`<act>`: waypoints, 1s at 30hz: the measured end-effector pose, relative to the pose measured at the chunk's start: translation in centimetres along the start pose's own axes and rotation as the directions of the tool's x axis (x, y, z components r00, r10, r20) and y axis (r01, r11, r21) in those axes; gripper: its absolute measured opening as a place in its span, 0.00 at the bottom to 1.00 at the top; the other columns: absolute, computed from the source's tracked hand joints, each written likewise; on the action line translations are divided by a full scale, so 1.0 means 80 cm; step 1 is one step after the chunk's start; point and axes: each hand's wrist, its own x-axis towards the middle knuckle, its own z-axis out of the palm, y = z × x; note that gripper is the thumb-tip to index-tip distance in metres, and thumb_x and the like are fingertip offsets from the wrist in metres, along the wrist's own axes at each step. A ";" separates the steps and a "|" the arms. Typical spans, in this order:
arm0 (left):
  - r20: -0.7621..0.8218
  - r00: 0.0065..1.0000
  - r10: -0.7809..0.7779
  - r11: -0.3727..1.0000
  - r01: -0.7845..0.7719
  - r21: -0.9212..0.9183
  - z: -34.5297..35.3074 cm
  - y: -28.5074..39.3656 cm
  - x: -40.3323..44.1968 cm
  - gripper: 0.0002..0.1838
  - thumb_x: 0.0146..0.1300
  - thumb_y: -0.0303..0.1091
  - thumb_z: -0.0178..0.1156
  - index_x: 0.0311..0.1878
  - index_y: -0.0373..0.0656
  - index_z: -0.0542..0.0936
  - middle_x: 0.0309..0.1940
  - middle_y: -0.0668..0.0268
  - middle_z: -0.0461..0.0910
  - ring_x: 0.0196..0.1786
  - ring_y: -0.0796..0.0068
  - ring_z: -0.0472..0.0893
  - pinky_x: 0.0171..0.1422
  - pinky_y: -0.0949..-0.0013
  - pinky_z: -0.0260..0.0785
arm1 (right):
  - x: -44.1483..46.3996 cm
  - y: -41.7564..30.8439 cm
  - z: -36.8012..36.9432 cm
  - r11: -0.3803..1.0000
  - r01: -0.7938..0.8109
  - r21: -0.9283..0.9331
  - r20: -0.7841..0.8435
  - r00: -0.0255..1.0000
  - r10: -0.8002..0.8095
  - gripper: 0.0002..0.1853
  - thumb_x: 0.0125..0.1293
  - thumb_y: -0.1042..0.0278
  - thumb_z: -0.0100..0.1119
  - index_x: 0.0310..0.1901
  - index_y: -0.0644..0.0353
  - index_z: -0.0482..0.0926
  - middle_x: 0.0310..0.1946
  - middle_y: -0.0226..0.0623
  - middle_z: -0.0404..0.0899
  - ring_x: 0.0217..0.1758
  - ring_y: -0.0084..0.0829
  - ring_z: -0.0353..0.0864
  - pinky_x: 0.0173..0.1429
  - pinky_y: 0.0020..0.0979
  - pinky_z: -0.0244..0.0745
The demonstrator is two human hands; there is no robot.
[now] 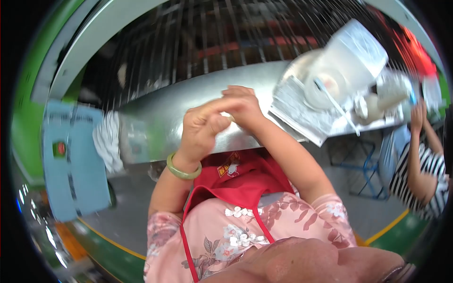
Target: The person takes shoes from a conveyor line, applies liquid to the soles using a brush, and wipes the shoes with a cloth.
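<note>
My left hand [203, 127], with a pale green bangle [184, 169] on its wrist, is raised over the metal worktop [165, 113]. Its fingers are curled, and the thumb is bent in. Close against it, my right hand [243, 106] has its fingers bent and blurred by motion. The two hands meet or overlap in front of my red apron [236, 174]. Whatever lies between the fingers, if anything, is hidden or too small to make out.
To the right stand a translucent plastic container [351, 52], a stack of silvery sheets [302, 111] and a pale bottle-like item [375, 106]. Metal bars [207, 37] run behind the worktop. A blue panel [75, 160] and striped cloth [108, 141] are left. Another person's striped top [420, 174] shows far right.
</note>
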 end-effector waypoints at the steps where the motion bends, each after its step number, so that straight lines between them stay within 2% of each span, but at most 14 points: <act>1: 0.028 0.997 0.076 0.984 -0.071 -0.161 0.003 0.034 0.002 0.25 0.69 0.50 0.59 0.55 0.35 0.81 0.39 0.50 0.85 0.42 0.65 0.85 0.50 0.62 0.77 | 0.003 -0.013 -0.009 0.998 -0.051 0.046 0.024 0.998 0.050 0.07 0.57 0.69 0.61 0.36 0.53 0.87 0.47 0.36 0.84 0.61 0.40 0.77 0.65 0.41 0.64; 3: 0.073 0.963 0.260 0.883 -0.206 -0.422 -0.002 0.085 0.001 0.27 0.67 0.55 0.60 0.53 0.38 0.81 0.34 0.47 0.85 0.34 0.62 0.86 0.42 0.58 0.79 | 0.007 -0.012 -0.012 0.991 -0.091 0.100 0.062 0.994 0.085 0.07 0.57 0.69 0.64 0.37 0.55 0.87 0.46 0.37 0.85 0.60 0.41 0.78 0.65 0.40 0.65; 5: 0.082 0.910 0.406 0.797 -0.308 -0.519 -0.016 0.117 -0.007 0.24 0.66 0.51 0.60 0.51 0.38 0.81 0.33 0.48 0.84 0.32 0.64 0.84 0.40 0.59 0.77 | 0.005 -0.014 -0.010 0.992 -0.093 0.083 0.066 0.994 0.087 0.06 0.57 0.70 0.65 0.37 0.55 0.87 0.45 0.37 0.85 0.60 0.42 0.78 0.65 0.40 0.65; 12: 0.029 0.651 0.759 0.557 -0.625 -0.547 -0.059 0.172 -0.040 0.12 0.64 0.37 0.61 0.45 0.41 0.84 0.29 0.52 0.81 0.26 0.68 0.78 0.32 0.64 0.70 | 0.007 -0.014 -0.016 0.998 -0.048 0.042 0.129 0.991 0.042 0.07 0.58 0.70 0.65 0.38 0.55 0.87 0.47 0.38 0.85 0.61 0.41 0.78 0.67 0.39 0.64; 15: 0.042 0.544 0.838 0.469 -0.677 -0.567 -0.083 0.176 -0.051 0.08 0.62 0.31 0.62 0.42 0.41 0.85 0.27 0.54 0.80 0.23 0.70 0.75 0.28 0.66 0.67 | 0.007 -0.014 -0.015 0.997 -0.048 0.061 0.126 0.991 0.040 0.07 0.57 0.70 0.65 0.38 0.55 0.87 0.48 0.38 0.85 0.61 0.41 0.78 0.67 0.39 0.64; 18: 0.410 0.501 0.762 0.635 -0.455 -0.624 -0.112 0.172 -0.073 0.06 0.64 0.28 0.58 0.39 0.38 0.84 0.29 0.54 0.80 0.26 0.69 0.76 0.28 0.66 0.65 | 0.006 -0.017 -0.015 0.999 -0.024 0.031 0.128 0.992 0.020 0.08 0.56 0.71 0.65 0.38 0.55 0.87 0.48 0.38 0.85 0.61 0.42 0.78 0.66 0.39 0.65; 20: 0.500 0.554 0.666 0.746 -0.492 -0.449 -0.107 0.140 -0.089 0.09 0.64 0.37 0.62 0.39 0.42 0.85 0.21 0.69 0.78 0.26 0.74 0.80 0.25 0.70 0.64 | 0.007 -0.025 -0.017 0.999 -0.038 -0.008 0.142 0.989 0.039 0.08 0.55 0.71 0.65 0.38 0.55 0.87 0.48 0.39 0.85 0.61 0.42 0.78 0.66 0.40 0.66; 22: 0.502 0.699 0.509 0.860 -0.405 -0.309 -0.122 0.098 -0.083 0.11 0.69 0.34 0.54 0.34 0.42 0.83 0.28 0.62 0.80 0.29 0.68 0.79 0.31 0.66 0.68 | 0.008 -0.028 -0.016 0.998 -0.042 -0.037 0.134 0.990 0.047 0.09 0.54 0.72 0.65 0.38 0.56 0.87 0.48 0.40 0.85 0.61 0.43 0.78 0.65 0.41 0.67; 23: 0.434 0.857 0.279 0.956 -0.203 -0.214 -0.135 0.075 -0.083 0.09 0.68 0.35 0.57 0.35 0.42 0.83 0.29 0.63 0.81 0.30 0.67 0.80 0.34 0.67 0.71 | 0.008 -0.029 -0.014 0.998 -0.034 -0.046 0.100 0.994 0.039 0.10 0.53 0.73 0.66 0.39 0.57 0.86 0.48 0.42 0.84 0.60 0.44 0.79 0.63 0.42 0.69; 24: 0.270 0.959 0.089 0.995 -0.100 0.027 -0.155 0.042 -0.076 0.08 0.65 0.34 0.61 0.39 0.40 0.84 0.33 0.64 0.83 0.35 0.72 0.82 0.39 0.69 0.73 | 0.009 -0.031 -0.013 0.999 -0.027 -0.036 0.106 0.994 0.031 0.10 0.53 0.73 0.66 0.39 0.57 0.86 0.48 0.42 0.84 0.60 0.44 0.79 0.63 0.42 0.69; 25: 0.087 0.990 -0.109 0.973 0.088 0.214 -0.174 0.008 -0.070 0.11 0.62 0.34 0.65 0.43 0.39 0.84 0.36 0.65 0.84 0.40 0.77 0.83 0.45 0.72 0.75 | 0.011 -0.035 -0.013 0.993 -0.013 -0.115 0.116 0.993 0.027 0.10 0.54 0.74 0.65 0.40 0.58 0.86 0.50 0.42 0.83 0.60 0.43 0.78 0.64 0.41 0.68; 26: -0.184 0.967 -0.174 0.947 0.216 0.240 -0.195 -0.044 -0.059 0.12 0.60 0.33 0.67 0.45 0.39 0.84 0.37 0.68 0.84 0.42 0.79 0.83 0.46 0.73 0.75 | 0.013 -0.037 -0.014 0.981 0.002 -0.194 0.127 0.992 0.024 0.11 0.55 0.74 0.65 0.41 0.59 0.86 0.52 0.42 0.83 0.61 0.43 0.78 0.66 0.40 0.67; 28: -0.486 0.818 -0.309 0.950 0.289 -0.118 -0.259 -0.112 -0.030 0.15 0.58 0.29 0.69 0.50 0.39 0.83 0.40 0.65 0.84 0.44 0.79 0.81 0.50 0.73 0.74 | 0.018 -0.038 -0.012 0.979 0.024 -0.202 0.140 0.990 0.004 0.12 0.54 0.75 0.65 0.42 0.59 0.85 0.53 0.43 0.82 0.61 0.44 0.77 0.66 0.41 0.67; 30: -0.694 0.663 -0.280 0.929 0.369 -0.022 -0.341 -0.181 -0.014 0.19 0.57 0.31 0.71 0.52 0.39 0.82 0.41 0.59 0.84 0.45 0.72 0.82 0.50 0.71 0.75 | 0.022 -0.037 -0.008 0.975 0.019 -0.220 0.132 0.991 0.011 0.13 0.52 0.72 0.66 0.42 0.58 0.85 0.53 0.44 0.81 0.60 0.46 0.77 0.64 0.42 0.66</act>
